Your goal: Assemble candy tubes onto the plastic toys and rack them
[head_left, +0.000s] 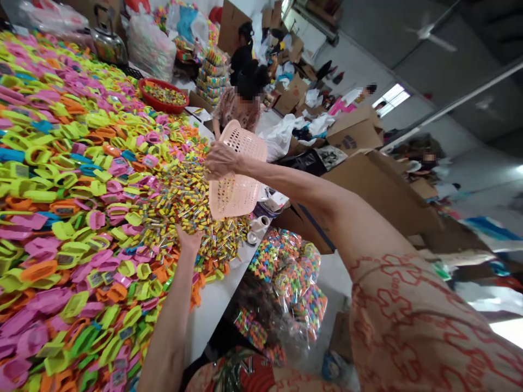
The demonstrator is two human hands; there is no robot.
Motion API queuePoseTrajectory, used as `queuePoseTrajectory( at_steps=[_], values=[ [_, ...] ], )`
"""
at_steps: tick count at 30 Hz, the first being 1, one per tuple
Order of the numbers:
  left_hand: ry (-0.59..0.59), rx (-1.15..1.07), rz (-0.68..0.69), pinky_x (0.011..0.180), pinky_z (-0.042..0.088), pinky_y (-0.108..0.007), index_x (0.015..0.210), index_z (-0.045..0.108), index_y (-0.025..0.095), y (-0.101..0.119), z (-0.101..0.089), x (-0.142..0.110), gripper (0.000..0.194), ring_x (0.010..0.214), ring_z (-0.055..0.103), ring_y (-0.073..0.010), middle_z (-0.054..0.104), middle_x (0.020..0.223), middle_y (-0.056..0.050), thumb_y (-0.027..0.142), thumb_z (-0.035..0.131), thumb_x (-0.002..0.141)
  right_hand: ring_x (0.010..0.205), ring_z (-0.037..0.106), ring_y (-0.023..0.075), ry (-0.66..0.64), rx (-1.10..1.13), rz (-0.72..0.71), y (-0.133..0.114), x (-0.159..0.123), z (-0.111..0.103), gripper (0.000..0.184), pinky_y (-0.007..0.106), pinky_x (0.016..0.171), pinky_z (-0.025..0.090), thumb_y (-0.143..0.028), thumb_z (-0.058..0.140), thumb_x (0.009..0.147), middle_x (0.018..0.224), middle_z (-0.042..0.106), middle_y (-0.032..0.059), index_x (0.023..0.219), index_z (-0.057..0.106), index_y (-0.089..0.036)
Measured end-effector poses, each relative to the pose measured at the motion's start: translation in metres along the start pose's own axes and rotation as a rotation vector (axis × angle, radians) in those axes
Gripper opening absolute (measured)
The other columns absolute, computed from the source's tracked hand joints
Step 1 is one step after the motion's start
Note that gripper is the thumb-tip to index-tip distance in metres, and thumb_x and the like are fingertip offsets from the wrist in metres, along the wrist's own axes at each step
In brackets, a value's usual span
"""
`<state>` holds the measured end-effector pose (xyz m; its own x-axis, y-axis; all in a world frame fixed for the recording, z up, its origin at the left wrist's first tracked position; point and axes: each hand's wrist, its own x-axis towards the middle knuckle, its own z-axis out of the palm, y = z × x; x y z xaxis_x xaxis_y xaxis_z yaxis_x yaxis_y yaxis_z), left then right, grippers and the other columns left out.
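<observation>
My right hand (223, 160) is closed on the rim of a pale pink plastic basket (235, 196) with a perforated wall. The basket is tipped on its side over a heap of small yellow battery-like cylinders (175, 201) with silvery ends. Lower down, my left hand (190, 238) reaches into the near side of that heap, thumb and fingers apart, fingertips partly hidden. Nothing shows in its grasp. Around the cylinders spreads a big pile of plastic watch-like bands (81, 218) in pink, yellow-green, orange and blue.
A red basin (163, 95) of small pieces stands at the back, near a metal kettle (108, 41). Across the table corner sits a person (239, 103). Clear bags of colourful pieces (290, 272) lie below the table's edge (208, 326). Cardboard boxes (376, 190) stand to the right.
</observation>
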<state>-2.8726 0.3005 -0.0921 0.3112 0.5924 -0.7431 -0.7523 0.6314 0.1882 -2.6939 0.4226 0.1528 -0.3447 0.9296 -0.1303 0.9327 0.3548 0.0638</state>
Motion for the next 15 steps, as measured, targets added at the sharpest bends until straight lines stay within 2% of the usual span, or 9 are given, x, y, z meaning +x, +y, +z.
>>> queuePoseTrajectory(
  at_steps=[5, 8, 11, 13, 15],
  values=[
    [0.036, 0.133, 0.047, 0.122, 0.031, -0.063, 0.169, -0.003, 0.030, -0.015, 0.000, -0.008, 0.090, 0.163, 0.021, -0.0340, 0.005, 0.177, -0.018, 0.073, 0.033, 0.099, 0.099, 0.062, 0.0163, 0.140, -0.036, 0.077, 0.018, -0.052, -0.034, 0.062, 0.041, 0.100, 0.048, -0.058, 0.030, 0.108, 0.085, 0.067, 0.0036, 0.073, 0.056, -0.015],
    [0.046, 0.265, 0.092, 0.121, 0.030, -0.063, 0.168, 0.001, 0.023, -0.028, -0.004, -0.010, 0.084, 0.160, 0.027, -0.0355, 0.007, 0.175, -0.023, 0.067, 0.028, 0.103, 0.095, 0.063, 0.0187, 0.179, -0.133, 0.117, 0.044, -0.109, -0.053, 0.055, 0.042, 0.101, 0.046, -0.055, 0.039, 0.106, 0.085, 0.069, 0.0083, 0.074, 0.059, -0.014],
    [0.083, 0.354, 0.124, 0.119, 0.036, -0.060, 0.166, 0.012, 0.025, -0.041, -0.008, -0.014, 0.075, 0.155, 0.039, -0.0340, 0.017, 0.171, -0.022, 0.061, 0.033, 0.104, 0.093, 0.063, 0.0221, 0.298, -0.137, 0.314, 0.081, -0.191, -0.061, 0.046, 0.039, 0.095, 0.045, -0.044, 0.044, 0.105, 0.082, 0.068, 0.0117, 0.076, 0.061, -0.013],
    [0.121, 0.398, 0.137, 0.117, 0.041, -0.058, 0.160, 0.023, 0.028, -0.049, -0.007, -0.017, 0.067, 0.149, 0.047, -0.0314, 0.028, 0.166, -0.020, 0.059, 0.035, 0.103, 0.089, 0.062, 0.0220, 0.381, -0.083, 0.521, 0.104, -0.257, -0.057, 0.047, 0.034, 0.086, 0.044, -0.040, 0.038, 0.106, 0.076, 0.064, 0.0107, 0.074, 0.059, -0.014],
    [0.158, 0.445, 0.145, 0.116, 0.044, -0.054, 0.151, 0.034, 0.027, -0.058, -0.002, -0.019, 0.058, 0.144, 0.052, -0.0292, 0.039, 0.157, -0.019, 0.057, 0.037, 0.102, 0.081, 0.060, 0.0201, 0.397, -0.020, 0.748, 0.119, -0.329, -0.047, 0.052, 0.031, 0.078, 0.039, -0.042, 0.033, 0.108, 0.070, 0.059, 0.0088, 0.067, 0.055, -0.017]
  ],
)
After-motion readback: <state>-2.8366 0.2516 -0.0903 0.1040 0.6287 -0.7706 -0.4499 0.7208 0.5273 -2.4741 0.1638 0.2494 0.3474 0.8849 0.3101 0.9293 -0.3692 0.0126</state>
